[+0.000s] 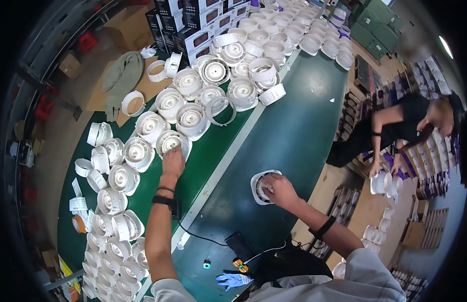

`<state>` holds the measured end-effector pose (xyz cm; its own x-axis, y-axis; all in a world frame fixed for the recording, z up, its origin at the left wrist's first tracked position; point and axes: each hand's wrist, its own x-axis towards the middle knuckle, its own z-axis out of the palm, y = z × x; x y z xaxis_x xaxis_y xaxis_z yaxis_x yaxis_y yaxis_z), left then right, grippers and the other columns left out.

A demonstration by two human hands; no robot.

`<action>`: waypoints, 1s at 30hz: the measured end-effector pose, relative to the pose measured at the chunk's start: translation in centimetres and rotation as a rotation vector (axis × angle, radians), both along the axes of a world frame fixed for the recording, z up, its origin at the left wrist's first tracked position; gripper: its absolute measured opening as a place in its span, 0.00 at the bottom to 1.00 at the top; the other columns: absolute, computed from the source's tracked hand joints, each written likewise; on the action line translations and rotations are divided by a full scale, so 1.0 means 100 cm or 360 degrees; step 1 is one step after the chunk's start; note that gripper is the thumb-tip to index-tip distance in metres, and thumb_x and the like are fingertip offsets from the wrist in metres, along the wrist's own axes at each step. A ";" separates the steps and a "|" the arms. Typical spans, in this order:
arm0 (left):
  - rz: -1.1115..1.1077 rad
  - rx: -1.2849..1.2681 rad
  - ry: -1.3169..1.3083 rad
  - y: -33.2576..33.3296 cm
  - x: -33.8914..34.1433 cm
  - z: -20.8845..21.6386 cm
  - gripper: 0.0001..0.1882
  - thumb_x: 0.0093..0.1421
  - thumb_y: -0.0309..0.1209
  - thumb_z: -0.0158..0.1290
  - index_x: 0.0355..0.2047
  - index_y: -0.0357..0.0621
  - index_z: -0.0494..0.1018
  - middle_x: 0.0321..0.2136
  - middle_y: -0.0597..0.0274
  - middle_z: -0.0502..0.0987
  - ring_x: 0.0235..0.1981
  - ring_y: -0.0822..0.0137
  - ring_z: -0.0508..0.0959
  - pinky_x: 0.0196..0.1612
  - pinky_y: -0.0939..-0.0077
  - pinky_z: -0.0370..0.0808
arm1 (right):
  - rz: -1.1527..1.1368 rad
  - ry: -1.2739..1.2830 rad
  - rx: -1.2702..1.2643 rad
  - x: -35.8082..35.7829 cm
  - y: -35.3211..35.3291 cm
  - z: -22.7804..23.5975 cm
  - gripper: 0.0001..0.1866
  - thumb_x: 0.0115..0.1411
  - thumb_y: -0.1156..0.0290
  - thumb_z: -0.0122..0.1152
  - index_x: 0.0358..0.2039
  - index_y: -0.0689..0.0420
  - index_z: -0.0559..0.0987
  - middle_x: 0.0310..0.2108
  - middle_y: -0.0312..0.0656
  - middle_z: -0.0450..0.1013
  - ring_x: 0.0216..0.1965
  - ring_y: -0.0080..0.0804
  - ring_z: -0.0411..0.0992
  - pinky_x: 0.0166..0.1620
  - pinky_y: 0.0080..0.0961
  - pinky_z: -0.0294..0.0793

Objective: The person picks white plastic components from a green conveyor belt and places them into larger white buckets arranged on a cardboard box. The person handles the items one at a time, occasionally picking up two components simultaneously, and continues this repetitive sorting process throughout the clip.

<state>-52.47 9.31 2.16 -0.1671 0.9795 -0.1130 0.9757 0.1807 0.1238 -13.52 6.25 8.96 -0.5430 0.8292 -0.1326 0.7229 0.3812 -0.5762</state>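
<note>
My left hand [174, 162] reaches down into a white round plastic housing [183, 147] at the edge of a crowd of similar ones. Its fingers are bent together at the hub, and their tips are partly hidden. Over on the dark green belt, a single white housing with a squarish flange [256, 193] lies under my right hand [281, 190]. The fingers of that hand curl into its round opening and close at the middle; what exactly they pinch is hard to see.
Rows of white housings [191, 120] cover the green table, with loose white rings [133, 103] among them. Stacked boxes [198, 32] stand behind. Near me lie a phone [239, 245], a cable and a blue glove [234, 280]. At right, another person [402, 126] handles white housings.
</note>
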 end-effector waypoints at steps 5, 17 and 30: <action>0.0073 -0.0096 -0.0049 -0.012 -0.012 -0.006 0.13 0.52 0.25 0.53 0.40 0.38 0.71 0.36 0.45 0.77 0.41 0.48 0.77 0.50 0.57 0.70 | 0.0175 0.0221 0.0147 -0.089 0.069 0.017 0.15 0.49 0.75 0.61 0.39 0.59 0.74 0.37 0.48 0.73 0.42 0.50 0.71 0.44 0.44 0.72; -0.0033 0.0173 -0.0016 -0.046 0.005 -0.018 0.13 0.50 0.26 0.53 0.38 0.39 0.70 0.32 0.49 0.78 0.40 0.54 0.77 0.49 0.60 0.65 | 0.0199 -0.0113 0.0746 -0.169 0.188 -0.071 0.04 0.55 0.73 0.54 0.31 0.55 0.76 0.33 0.43 0.74 0.41 0.41 0.73 0.48 0.36 0.67; 0.0021 0.0245 0.0003 -0.028 0.015 -0.020 0.12 0.50 0.23 0.52 0.37 0.39 0.71 0.33 0.50 0.78 0.40 0.56 0.77 0.48 0.61 0.64 | 0.0138 0.0162 0.0235 0.034 -0.053 -0.026 0.07 0.59 0.71 0.56 0.38 0.56 0.75 0.34 0.43 0.72 0.36 0.45 0.70 0.38 0.38 0.71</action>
